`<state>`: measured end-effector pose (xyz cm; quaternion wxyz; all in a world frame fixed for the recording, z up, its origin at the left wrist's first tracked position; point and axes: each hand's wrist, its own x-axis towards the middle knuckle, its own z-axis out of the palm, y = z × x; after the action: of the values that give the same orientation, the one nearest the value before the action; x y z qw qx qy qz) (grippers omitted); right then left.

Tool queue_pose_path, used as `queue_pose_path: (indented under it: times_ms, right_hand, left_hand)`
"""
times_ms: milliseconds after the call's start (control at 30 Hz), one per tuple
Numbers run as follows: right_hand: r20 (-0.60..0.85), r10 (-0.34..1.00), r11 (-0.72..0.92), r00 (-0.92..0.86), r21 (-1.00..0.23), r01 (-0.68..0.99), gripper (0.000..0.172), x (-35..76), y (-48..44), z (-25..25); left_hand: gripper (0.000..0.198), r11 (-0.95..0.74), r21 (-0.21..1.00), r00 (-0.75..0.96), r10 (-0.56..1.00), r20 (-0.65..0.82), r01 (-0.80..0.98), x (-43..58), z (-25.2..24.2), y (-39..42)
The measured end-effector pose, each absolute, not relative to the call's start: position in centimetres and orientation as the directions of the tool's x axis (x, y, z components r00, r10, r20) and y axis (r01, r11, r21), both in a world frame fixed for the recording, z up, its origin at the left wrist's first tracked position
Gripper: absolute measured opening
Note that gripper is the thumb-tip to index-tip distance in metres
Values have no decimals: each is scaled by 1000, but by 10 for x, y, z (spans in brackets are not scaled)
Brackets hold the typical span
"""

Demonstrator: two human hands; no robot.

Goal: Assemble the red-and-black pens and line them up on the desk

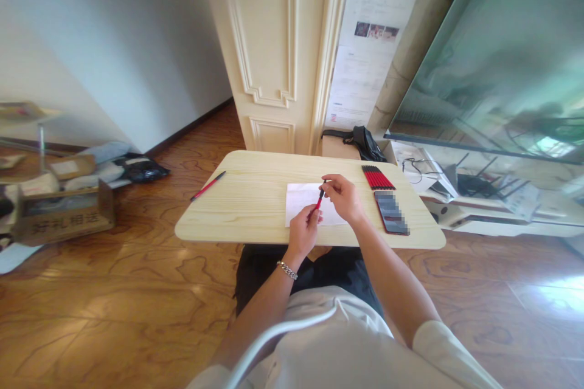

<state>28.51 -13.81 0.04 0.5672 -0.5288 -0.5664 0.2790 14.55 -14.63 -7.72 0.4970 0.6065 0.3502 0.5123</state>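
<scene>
My left hand (305, 228) is closed around the red barrel of a pen (320, 199), which I hold tilted above a white sheet of paper (295, 202). The fingers of my right hand (342, 196) pinch the pen's black upper end. Whether that end is a cap or part of the barrel is too small to tell. A row of several red and black pens (378, 177) lies side by side to the right of my right hand. One more red and black pen (208, 186) rests alone near the table's left end.
A phone (390, 213) lies on the pale wooden table (246, 213), right of the paper. Behind the table stand a cream panelled door (269, 30) and a black bag (365, 143). A cardboard box (68, 219) and packages are on the floor at left.
</scene>
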Motion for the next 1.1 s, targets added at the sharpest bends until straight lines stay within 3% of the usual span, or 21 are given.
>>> queue_pose_path:
  times_ms: [333, 633, 1100]
  right_hand:
    - [324, 910, 283, 261, -942, 183, 36, 290, -138, -9]
    - [330, 828, 257, 454, -942, 215, 37, 282, -131, -28]
    - [238, 839, 160, 490, -967, 196, 40, 283, -128, -33]
  left_hand:
    - [38, -235, 959, 343, 897, 277, -160, 142, -73, -146]
    - [34, -249, 961, 298, 914, 274, -119, 143, -75, -146]
    - [32, -244, 968, 309, 917, 251, -61, 144, -78, -145]
